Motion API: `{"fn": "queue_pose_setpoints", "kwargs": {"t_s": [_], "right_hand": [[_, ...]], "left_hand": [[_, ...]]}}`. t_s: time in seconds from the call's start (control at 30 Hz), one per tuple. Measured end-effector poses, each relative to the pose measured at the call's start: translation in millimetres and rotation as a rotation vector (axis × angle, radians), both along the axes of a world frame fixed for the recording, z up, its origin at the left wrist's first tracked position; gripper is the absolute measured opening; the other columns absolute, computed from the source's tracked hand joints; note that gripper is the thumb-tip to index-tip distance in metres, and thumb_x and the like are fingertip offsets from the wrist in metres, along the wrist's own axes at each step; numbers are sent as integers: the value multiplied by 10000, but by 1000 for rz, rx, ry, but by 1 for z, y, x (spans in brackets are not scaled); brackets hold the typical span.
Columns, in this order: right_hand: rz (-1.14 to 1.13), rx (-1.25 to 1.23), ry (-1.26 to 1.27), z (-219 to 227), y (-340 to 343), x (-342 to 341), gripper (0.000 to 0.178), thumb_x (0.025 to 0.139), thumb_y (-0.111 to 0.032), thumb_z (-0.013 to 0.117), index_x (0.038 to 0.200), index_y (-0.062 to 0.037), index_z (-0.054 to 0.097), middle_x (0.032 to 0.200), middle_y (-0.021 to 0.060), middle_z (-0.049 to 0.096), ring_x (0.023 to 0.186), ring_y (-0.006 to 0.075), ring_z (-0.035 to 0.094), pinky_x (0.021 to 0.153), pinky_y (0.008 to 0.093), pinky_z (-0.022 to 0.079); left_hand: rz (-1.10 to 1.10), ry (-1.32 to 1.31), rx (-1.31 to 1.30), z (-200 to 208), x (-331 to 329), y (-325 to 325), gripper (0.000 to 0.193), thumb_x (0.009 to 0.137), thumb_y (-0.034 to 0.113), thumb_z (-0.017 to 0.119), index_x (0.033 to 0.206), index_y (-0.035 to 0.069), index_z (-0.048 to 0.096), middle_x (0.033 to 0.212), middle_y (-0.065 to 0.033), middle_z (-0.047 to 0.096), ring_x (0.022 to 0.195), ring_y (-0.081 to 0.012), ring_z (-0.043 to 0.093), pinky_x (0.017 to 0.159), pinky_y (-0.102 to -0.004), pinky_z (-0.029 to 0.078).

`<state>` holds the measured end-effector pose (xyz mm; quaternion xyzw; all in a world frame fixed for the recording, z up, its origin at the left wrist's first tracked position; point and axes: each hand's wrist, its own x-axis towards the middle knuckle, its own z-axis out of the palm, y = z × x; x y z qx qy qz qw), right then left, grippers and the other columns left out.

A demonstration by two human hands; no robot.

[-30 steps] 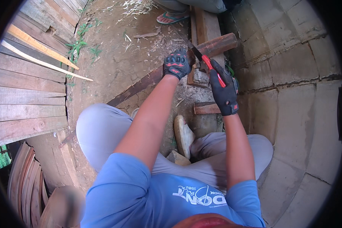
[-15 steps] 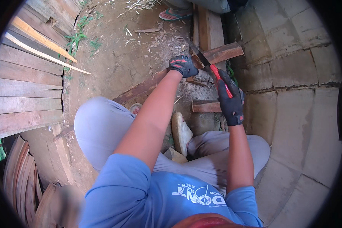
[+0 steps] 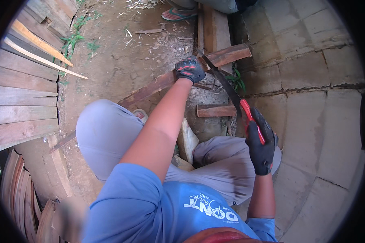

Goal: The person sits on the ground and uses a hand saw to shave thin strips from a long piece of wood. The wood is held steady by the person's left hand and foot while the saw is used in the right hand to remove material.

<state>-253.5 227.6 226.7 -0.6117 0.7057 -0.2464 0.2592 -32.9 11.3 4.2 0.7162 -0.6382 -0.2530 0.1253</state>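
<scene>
A long reddish-brown wooden board (image 3: pixel 150 89) runs slantwise across the ground in front of me, its far right part lying over a thicker beam (image 3: pixel 217 30). Closed over the board's middle is my left hand (image 3: pixel 190 70), in a black glove with red trim. My right hand (image 3: pixel 262 143), gloved alike, grips the red handle of a hand saw (image 3: pixel 228 85). The saw's dark blade slants up and left, its tip end at the board just right of my left hand. Whether the teeth touch the wood I cannot tell.
A short wood offcut (image 3: pixel 216 110) lies below the board. Grey block wall (image 3: pixel 304 73) bounds the right side. Stacked planks (image 3: pixel 22 107) and curved wood strips (image 3: pixel 20 194) are at left. Another person's sandalled foot (image 3: pixel 178 15) shows at the top, near wood shavings (image 3: pixel 144 4).
My right hand has drawn the saw back toward me and to the right, so more blade shows. My left hand stays on the board. The whole view has shifted slightly.
</scene>
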Motion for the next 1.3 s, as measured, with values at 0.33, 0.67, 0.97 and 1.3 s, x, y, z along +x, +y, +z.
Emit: {"fn": "queue_pose_setpoints", "kwargs": {"t_s": [0.33,0.67,0.97,1.3], "right_hand": [[114,-26,123,49,-12,27,357,1062,-195,675,1396,-92,745,1250,184,798,1140,327,784,1002,413,579],[173,-131,152,18,-62,51,350,1041,-259,682,1342,-108,779,1227,185,795,1142,368,765,1025,425,560],[179,-186,193,10,-90,52,371,1021,-255,682,1337,-86,777,1191,185,802,1053,338,786,974,405,577],[228,-159,116,12,-105,40,346,1008,-252,667,1287,-94,795,1185,163,805,1006,320,791,941,401,586]], "left_hand": [[-21,-4,-1,5,0,4,401,869,309,722,1196,87,782,1222,-209,787,1166,-360,767,997,-461,602],[29,-1,-27,0,-1,6,360,870,321,729,1156,112,796,1170,-180,804,1119,-354,777,966,-448,599],[20,-18,16,-2,-3,0,410,854,350,736,1192,126,798,1198,-167,800,1158,-336,772,979,-433,602],[44,-18,20,2,-1,4,416,854,356,742,1183,109,805,1216,-175,797,1157,-335,771,963,-440,611]]}}
